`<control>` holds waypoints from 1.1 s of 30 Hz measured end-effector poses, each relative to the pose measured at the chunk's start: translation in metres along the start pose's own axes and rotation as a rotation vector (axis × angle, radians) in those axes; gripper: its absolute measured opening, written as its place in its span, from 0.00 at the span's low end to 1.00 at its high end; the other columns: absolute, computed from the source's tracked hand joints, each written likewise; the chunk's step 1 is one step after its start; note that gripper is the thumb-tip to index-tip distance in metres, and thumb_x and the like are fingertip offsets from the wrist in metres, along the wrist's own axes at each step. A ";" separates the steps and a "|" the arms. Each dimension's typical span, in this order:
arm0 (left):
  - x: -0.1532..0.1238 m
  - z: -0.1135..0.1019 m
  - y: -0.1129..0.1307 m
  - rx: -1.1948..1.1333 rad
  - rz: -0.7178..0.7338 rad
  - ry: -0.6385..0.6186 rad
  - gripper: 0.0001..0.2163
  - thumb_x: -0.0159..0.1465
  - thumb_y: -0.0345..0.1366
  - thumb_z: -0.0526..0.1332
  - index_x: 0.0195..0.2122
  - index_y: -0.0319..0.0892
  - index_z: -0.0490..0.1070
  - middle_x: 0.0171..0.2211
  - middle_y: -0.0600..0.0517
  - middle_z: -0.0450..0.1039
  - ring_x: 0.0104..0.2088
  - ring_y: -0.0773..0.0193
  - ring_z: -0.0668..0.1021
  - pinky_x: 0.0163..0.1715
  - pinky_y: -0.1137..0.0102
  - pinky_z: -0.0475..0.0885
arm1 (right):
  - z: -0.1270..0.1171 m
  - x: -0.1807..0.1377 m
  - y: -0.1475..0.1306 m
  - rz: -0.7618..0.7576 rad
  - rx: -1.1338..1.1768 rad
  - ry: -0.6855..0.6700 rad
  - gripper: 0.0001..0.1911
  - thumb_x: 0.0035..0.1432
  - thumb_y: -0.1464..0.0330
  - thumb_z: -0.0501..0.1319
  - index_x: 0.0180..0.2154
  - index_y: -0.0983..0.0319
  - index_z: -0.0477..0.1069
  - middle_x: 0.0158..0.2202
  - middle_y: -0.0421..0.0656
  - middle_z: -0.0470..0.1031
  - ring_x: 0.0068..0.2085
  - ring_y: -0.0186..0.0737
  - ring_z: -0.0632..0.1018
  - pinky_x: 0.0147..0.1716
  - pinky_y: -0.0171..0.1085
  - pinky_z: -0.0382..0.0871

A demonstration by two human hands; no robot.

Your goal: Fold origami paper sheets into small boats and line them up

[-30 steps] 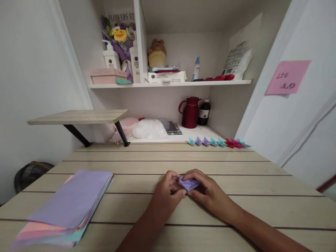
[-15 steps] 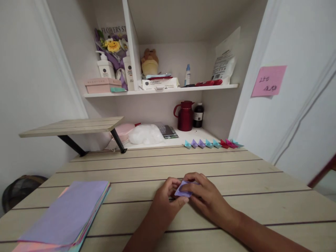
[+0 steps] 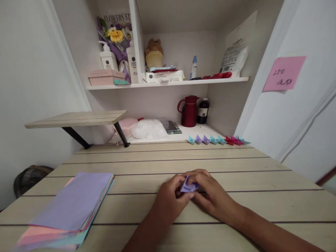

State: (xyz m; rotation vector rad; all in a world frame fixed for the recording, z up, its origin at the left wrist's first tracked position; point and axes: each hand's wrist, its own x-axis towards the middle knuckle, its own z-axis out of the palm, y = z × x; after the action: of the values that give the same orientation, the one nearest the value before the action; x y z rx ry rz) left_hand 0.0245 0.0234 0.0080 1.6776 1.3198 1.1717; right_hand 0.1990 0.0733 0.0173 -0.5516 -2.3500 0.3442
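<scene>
At the far left, a dark rounded thing (image 3: 33, 179), partly hidden, shows past the edge of the table (image 3: 136, 185). On the table's left side lies a stack (image 3: 73, 201) of coloured sheets, unevenly fanned, purple on top, with pink and light blue edges showing beneath. Behind it a riser (image 3: 78, 119) stands on black legs. On the upper shelf (image 3: 178, 83) come a pink box (image 3: 102, 77), a white pump bottle (image 3: 108, 60) and a bouquet (image 3: 115, 36) with a smiling yellow flower. Below, a white bundle (image 3: 149, 129) lies at the back, and above it a plush toy (image 3: 154, 56) sits behind a white packet (image 3: 165, 76).

Near the middle of the table the two hands are together, both clamped on a small piece of folded purple paper (image 3: 187, 188). The left hand (image 3: 170, 196) pinches its left side, thumb at the near edge. The right hand (image 3: 210, 192) curls over its right side, fingers on top and thumb close to the left thumb.

Behind them stand a red jug (image 3: 189, 111) and, just beside it, a dark bottle (image 3: 203, 112). Along the table's far edge runs a row of folded paper pieces (image 3: 221, 140): light blue, two purple, two light blue, red, magenta, light blue. At right, a pink note (image 3: 285, 73) with handwriting is on the wall.
</scene>
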 end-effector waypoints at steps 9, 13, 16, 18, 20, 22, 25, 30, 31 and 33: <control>-0.005 0.000 0.014 0.303 0.038 0.094 0.09 0.52 0.34 0.66 0.36 0.47 0.72 0.23 0.59 0.68 0.24 0.66 0.67 0.27 0.72 0.60 | -0.005 0.002 -0.004 0.034 0.094 -0.032 0.08 0.58 0.72 0.57 0.42 0.57 0.65 0.53 0.50 0.70 0.55 0.49 0.69 0.53 0.51 0.64; -0.005 0.001 0.016 0.304 0.043 0.144 0.09 0.52 0.36 0.67 0.35 0.49 0.73 0.21 0.59 0.67 0.23 0.66 0.66 0.26 0.72 0.59 | -0.010 0.001 -0.004 0.059 0.191 -0.067 0.10 0.59 0.70 0.57 0.44 0.58 0.66 0.55 0.51 0.65 0.58 0.50 0.67 0.54 0.50 0.64; -0.004 0.001 0.014 0.371 0.049 0.166 0.08 0.54 0.33 0.64 0.36 0.48 0.73 0.22 0.58 0.68 0.23 0.65 0.68 0.26 0.72 0.59 | -0.015 0.002 -0.006 0.080 0.275 -0.117 0.10 0.60 0.68 0.57 0.45 0.58 0.67 0.57 0.50 0.62 0.58 0.49 0.66 0.55 0.47 0.64; -0.004 0.001 0.014 0.439 0.061 0.161 0.08 0.55 0.31 0.62 0.36 0.48 0.73 0.22 0.57 0.70 0.23 0.65 0.69 0.26 0.71 0.58 | -0.016 0.003 -0.008 0.094 0.307 -0.136 0.09 0.61 0.66 0.57 0.44 0.57 0.69 0.57 0.50 0.61 0.58 0.49 0.66 0.55 0.46 0.64; -0.003 0.002 0.014 0.496 0.072 0.145 0.08 0.55 0.29 0.60 0.35 0.47 0.72 0.23 0.56 0.70 0.24 0.64 0.70 0.26 0.71 0.58 | -0.016 0.003 -0.010 0.108 0.316 -0.121 0.08 0.62 0.65 0.56 0.42 0.58 0.70 0.56 0.49 0.62 0.58 0.49 0.66 0.55 0.46 0.64; -0.004 0.003 0.015 0.541 0.077 0.140 0.09 0.55 0.27 0.59 0.35 0.47 0.71 0.23 0.56 0.71 0.25 0.63 0.71 0.27 0.70 0.57 | -0.015 0.004 -0.010 0.123 0.306 -0.084 0.07 0.62 0.64 0.56 0.40 0.58 0.71 0.54 0.49 0.64 0.57 0.49 0.66 0.55 0.46 0.63; -0.004 0.004 0.016 0.572 0.094 0.149 0.10 0.54 0.26 0.59 0.36 0.47 0.71 0.25 0.55 0.73 0.27 0.61 0.73 0.28 0.70 0.58 | -0.011 0.004 -0.010 0.140 0.280 -0.030 0.08 0.63 0.64 0.57 0.38 0.59 0.71 0.52 0.50 0.66 0.56 0.49 0.67 0.54 0.47 0.63; -0.004 0.008 0.014 0.559 0.128 0.162 0.08 0.55 0.27 0.60 0.32 0.48 0.70 0.26 0.54 0.75 0.27 0.60 0.74 0.27 0.70 0.57 | -0.005 0.004 -0.011 0.186 0.257 0.046 0.07 0.60 0.62 0.60 0.35 0.59 0.70 0.49 0.50 0.67 0.54 0.50 0.69 0.52 0.47 0.65; -0.004 0.008 0.014 0.552 0.132 0.166 0.08 0.55 0.27 0.60 0.32 0.48 0.71 0.26 0.54 0.75 0.27 0.60 0.74 0.27 0.70 0.57 | -0.005 0.004 -0.012 0.190 0.253 0.057 0.07 0.59 0.62 0.61 0.35 0.59 0.70 0.49 0.49 0.68 0.54 0.50 0.69 0.52 0.47 0.65; -0.004 0.009 0.014 0.543 0.131 0.174 0.08 0.55 0.27 0.60 0.33 0.48 0.71 0.26 0.54 0.74 0.27 0.60 0.73 0.27 0.70 0.57 | -0.004 0.004 -0.012 0.193 0.246 0.068 0.06 0.58 0.63 0.62 0.34 0.59 0.69 0.48 0.49 0.68 0.53 0.49 0.70 0.51 0.47 0.66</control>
State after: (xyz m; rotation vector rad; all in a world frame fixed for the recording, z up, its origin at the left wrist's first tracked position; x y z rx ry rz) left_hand 0.0373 0.0167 0.0164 2.1036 1.7761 1.1143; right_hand 0.1950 0.0654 0.0270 -0.6594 -2.1540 0.6818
